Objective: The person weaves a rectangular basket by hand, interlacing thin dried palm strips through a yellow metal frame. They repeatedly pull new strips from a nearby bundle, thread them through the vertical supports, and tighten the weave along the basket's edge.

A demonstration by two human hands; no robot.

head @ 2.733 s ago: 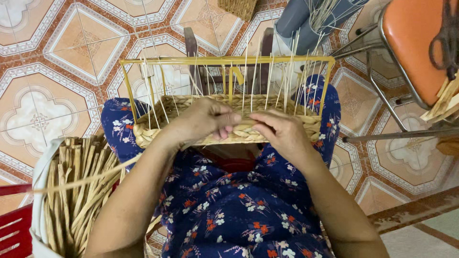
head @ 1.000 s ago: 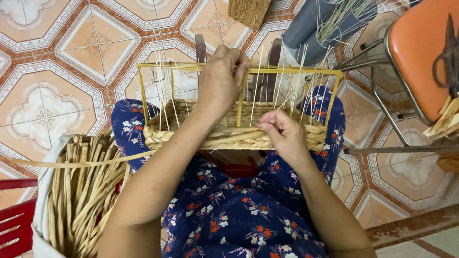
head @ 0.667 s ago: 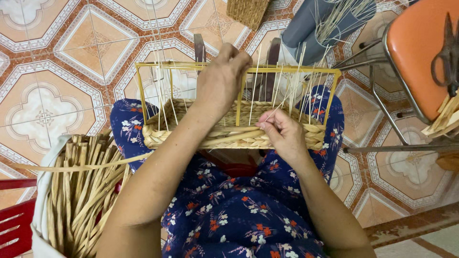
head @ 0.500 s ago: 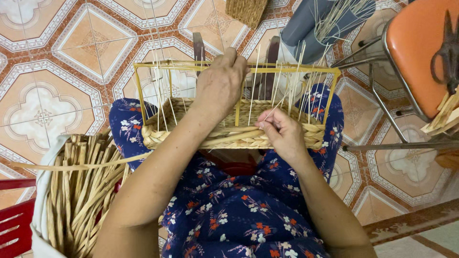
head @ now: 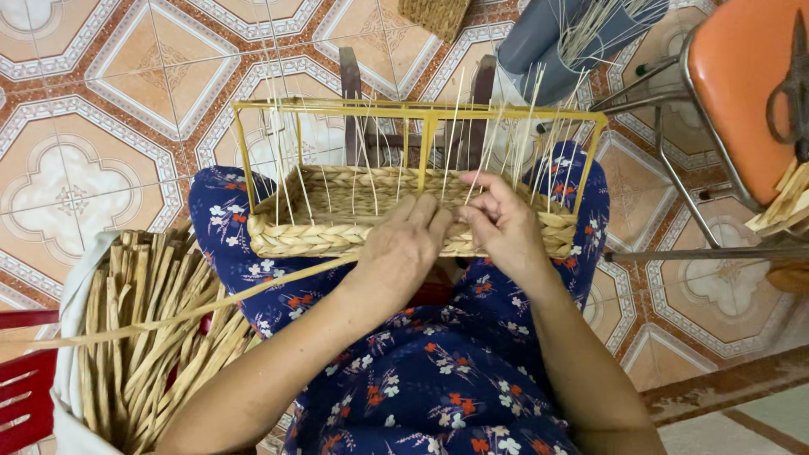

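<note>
One half-woven basket [head: 337, 223] lies on the person's lap, its long axis running left to right, open side up with thin stakes rising. Two hands meet at its near rim: the left hand [head: 400, 248] presses a long straw strand [head: 194, 310] trailing left, while the right hand [head: 501, 223] pinches the weave.

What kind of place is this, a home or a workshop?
Probably a home or small craft space used for basket weaving. The floor is patterned tile, a half-woven basket on a yellow frame rests on the person's lap, a sack of straw strips stands beside them, and an orange chair holds scissors.
</note>
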